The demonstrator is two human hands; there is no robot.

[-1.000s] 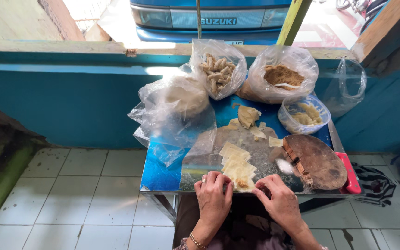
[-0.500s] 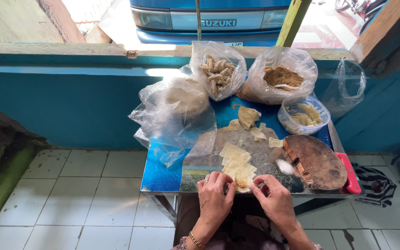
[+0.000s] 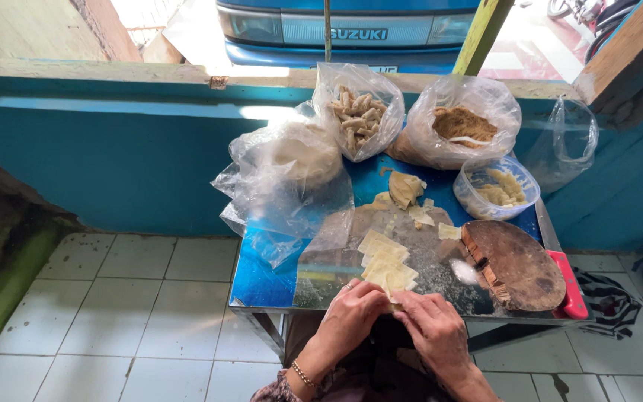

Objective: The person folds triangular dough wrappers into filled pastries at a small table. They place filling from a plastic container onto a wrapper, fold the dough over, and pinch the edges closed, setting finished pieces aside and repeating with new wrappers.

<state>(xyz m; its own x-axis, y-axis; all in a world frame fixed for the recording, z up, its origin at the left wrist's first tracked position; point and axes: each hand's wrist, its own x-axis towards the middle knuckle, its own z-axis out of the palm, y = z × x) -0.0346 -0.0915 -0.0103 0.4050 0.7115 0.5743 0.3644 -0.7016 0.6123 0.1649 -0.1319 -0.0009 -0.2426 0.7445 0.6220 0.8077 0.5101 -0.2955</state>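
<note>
1. Both hands, left hand (image 3: 353, 316) and right hand (image 3: 432, 327), pinch one pale dough sheet (image 3: 394, 296) at the tabletop's (image 3: 262, 279) 6 o'clock edge.
2. Judged best: fold with fingertips, edges aligned, pressing gently to avoid tearing.
3. At 12 o'clock, a plastic bag (image 3: 357, 112) holds fried pieces; at 1 o'clock, a bowl (image 3: 497, 187) holds yellowish filling.

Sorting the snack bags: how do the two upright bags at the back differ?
The left bag holds pale finger-shaped pieces; the right bag holds brown crumbly powder. The left bag is narrower, the right bag wider and slumped. Both are clear plastic, open-topped, standing against the blue wall.
</note>
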